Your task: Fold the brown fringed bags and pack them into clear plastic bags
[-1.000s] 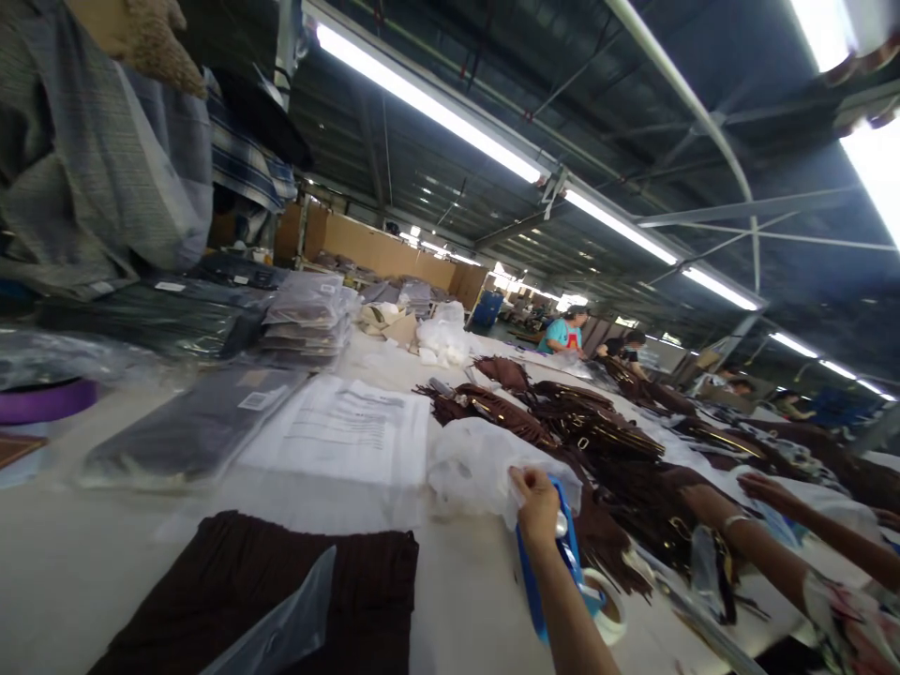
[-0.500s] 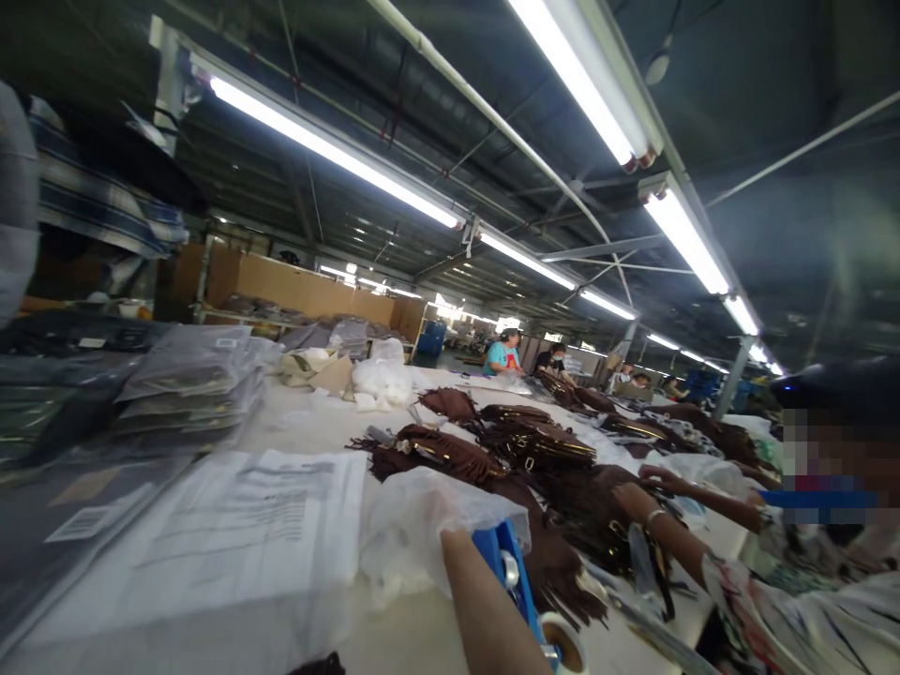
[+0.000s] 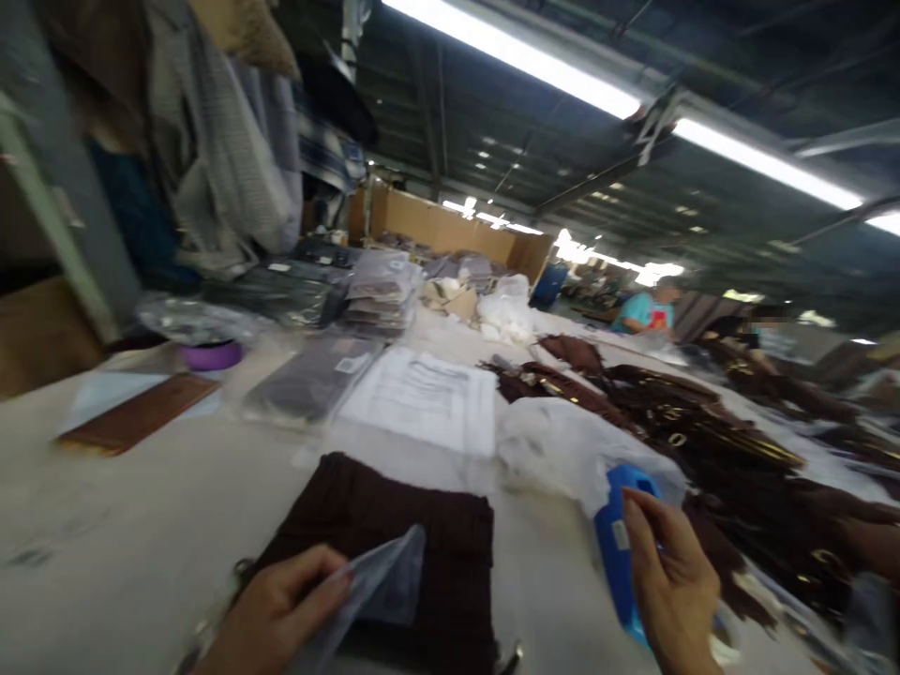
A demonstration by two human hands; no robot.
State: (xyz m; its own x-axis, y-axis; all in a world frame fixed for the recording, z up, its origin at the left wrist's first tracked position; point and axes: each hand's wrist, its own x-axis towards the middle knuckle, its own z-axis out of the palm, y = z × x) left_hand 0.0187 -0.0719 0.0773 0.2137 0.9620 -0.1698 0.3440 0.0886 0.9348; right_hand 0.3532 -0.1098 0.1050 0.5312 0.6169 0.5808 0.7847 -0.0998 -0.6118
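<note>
At the lower left, my left hand [image 3: 277, 614] is closed, pinching a small clear plastic bag [image 3: 397, 577] between thumb and fingers. The plastic lies over a dark brown fabric bag [image 3: 450, 534] flat on the table, with metal fittings by its lower corners. My right hand [image 3: 675, 581] is beside a blue tape dispenser [image 3: 610, 548], thumb and fingertips pressed together. Whatever those fingertips hold, if anything, is too small to make out. Crumpled translucent plastic bags [image 3: 548, 455] rest behind the dispenser and partly cover its top.
Printed white packaging [image 3: 422, 403] and a grey packed item [image 3: 309, 380] lie beyond the brown bag. Piled brown fringed bags [image 3: 710, 422] fill the right side. A brown strip [image 3: 141, 412] and purple tape roll [image 3: 211, 354] are at left. Two people work farther back.
The view has swung left and down, bringing the brown bag and my left hand into sight. My right hand has come out from under the translucent plastic to beside the tape dispenser.
</note>
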